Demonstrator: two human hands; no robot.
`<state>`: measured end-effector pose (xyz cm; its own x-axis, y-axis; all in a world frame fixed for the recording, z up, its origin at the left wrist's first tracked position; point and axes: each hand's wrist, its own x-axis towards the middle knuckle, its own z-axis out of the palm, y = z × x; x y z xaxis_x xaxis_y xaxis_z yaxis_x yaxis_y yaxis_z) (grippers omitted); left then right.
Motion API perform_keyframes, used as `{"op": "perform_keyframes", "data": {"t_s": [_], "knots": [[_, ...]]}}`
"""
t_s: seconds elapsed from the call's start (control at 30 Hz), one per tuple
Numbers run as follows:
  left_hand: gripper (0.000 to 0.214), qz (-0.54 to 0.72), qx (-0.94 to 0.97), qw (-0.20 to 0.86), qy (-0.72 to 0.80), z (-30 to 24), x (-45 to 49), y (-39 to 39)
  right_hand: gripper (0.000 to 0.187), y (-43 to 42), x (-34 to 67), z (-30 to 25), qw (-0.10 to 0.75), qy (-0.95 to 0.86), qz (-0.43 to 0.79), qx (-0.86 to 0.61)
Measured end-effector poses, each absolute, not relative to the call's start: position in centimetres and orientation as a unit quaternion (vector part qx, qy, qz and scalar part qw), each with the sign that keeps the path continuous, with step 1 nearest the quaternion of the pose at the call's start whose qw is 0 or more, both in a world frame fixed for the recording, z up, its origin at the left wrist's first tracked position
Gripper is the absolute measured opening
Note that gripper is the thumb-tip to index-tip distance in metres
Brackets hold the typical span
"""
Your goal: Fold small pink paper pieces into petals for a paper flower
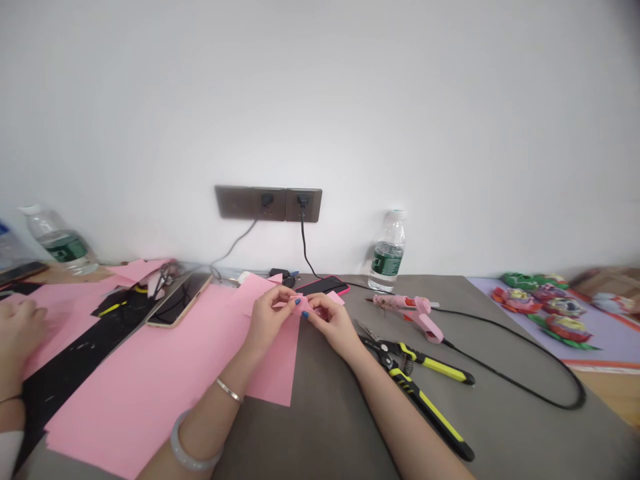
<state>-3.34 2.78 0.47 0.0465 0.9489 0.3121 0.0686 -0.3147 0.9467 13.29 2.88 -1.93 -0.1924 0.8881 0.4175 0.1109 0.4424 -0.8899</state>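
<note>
Both my hands meet over the grey table (pixel 320 413) and pinch a small pink paper piece (pixel 303 305) between their fingertips. My left hand (pixel 267 313) holds its left side, with a bracelet and a bangle on that wrist. My right hand (pixel 333 323) holds its right side; the nails are painted blue. A large pink paper sheet (pixel 145 380) lies under and left of my left forearm.
Yellow-handled pliers (pixel 420 380) lie right of my right arm, and a pink glue gun (pixel 413 312) with a black cord beyond them. A phone (pixel 327 287), a tablet (pixel 179 301), two water bottles (pixel 387 253), paper flowers (pixel 545 307) and another person's hand (pixel 17 333) are around.
</note>
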Motion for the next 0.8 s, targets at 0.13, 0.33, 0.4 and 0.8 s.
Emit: {"op": "perform_keyframes", "data": {"t_s": [0.13, 0.33, 0.4, 0.8], "knots": [[0.017, 0.547, 0.585, 0.423, 0.423, 0.42, -3.34, 2.82, 0.011, 2.93, 13.22, -2.03, 0.526, -0.667, 0.379, -0.366], [0.018, 0.54, 0.591, 0.435, 0.412, 0.23, -3.27, 2.79, 0.014, 2.69, 13.32, -1.61, 0.531, -0.667, 0.397, -0.34], [0.018, 0.535, 0.591, 0.438, 0.416, 0.29, -3.25, 2.74, 0.014, 2.67, 13.39, -1.53, 0.532, -0.668, 0.399, -0.334], [0.034, 0.514, 0.547, 0.545, 0.375, -0.02, -3.16, 3.22, 0.017, 3.14, 13.54, -1.83, 0.555, -0.629, 0.388, -0.382]]}}
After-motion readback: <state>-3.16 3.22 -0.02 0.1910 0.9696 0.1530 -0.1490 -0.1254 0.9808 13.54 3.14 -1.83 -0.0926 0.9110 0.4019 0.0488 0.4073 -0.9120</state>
